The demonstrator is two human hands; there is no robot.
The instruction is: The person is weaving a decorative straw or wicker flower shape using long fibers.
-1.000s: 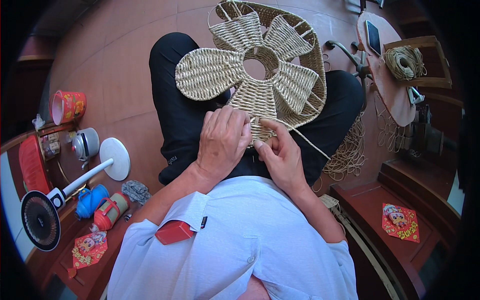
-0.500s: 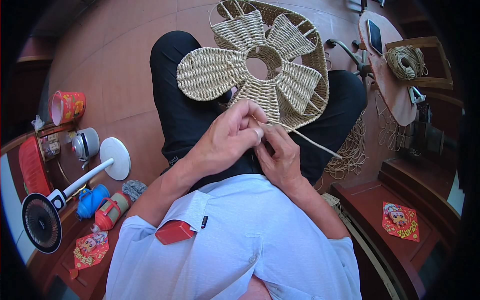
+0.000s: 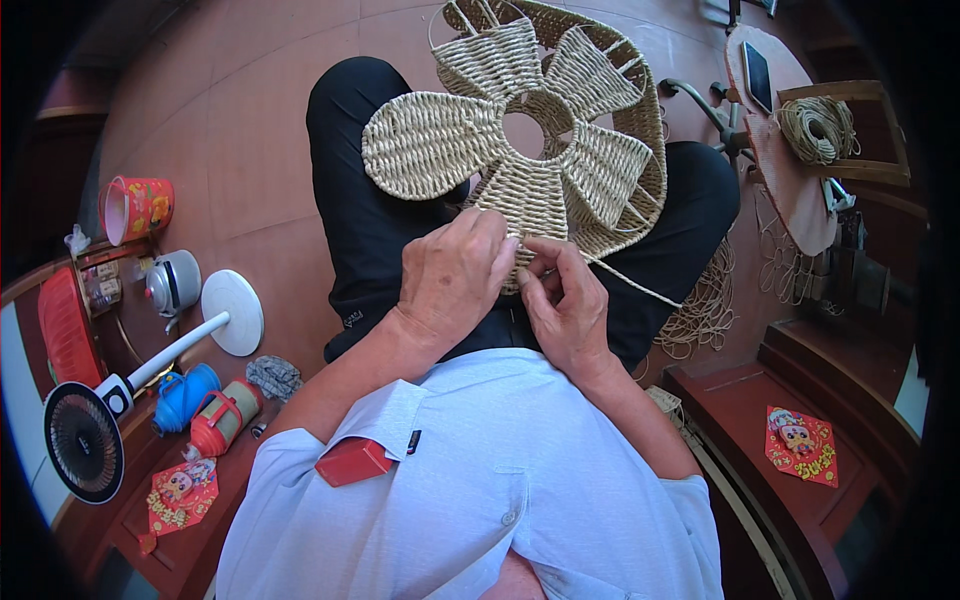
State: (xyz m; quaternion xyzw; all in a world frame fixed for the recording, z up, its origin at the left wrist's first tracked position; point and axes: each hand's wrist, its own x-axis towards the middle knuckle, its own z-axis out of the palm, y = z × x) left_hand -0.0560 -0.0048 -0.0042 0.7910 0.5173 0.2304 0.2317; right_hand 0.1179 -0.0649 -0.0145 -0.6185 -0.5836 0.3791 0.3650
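A flower-shaped piece of woven straw [image 3: 432, 146], with wide petals round a central hole, lies over my lap. Behind it curves a woven rim [image 3: 655, 120], with thin bare rods showing between the petals. My left hand [image 3: 452, 272] is closed on the near edge of the petal closest to me, its fingertips partly hidden. Close beside it, my right hand [image 3: 568, 312] pinches at the same edge with thumb and forefinger. A thin straw cord [image 3: 637, 285] runs out from its fingers to the right, its free end over my right thigh.
Loose cord [image 3: 700, 310] lies heaped on the floor at right. A cord coil [image 3: 815, 130] and a phone [image 3: 757, 75] rest on a table at far right. At left stand a fan [image 3: 85, 442], a kettle [image 3: 175, 283], thermos flasks [image 3: 222, 420] and a red bucket [image 3: 137, 210].
My left hand has turned, back upward, and moved left and down onto the near petal's edge. My right hand has shifted slightly right, its thumb and forefinger now at that edge.
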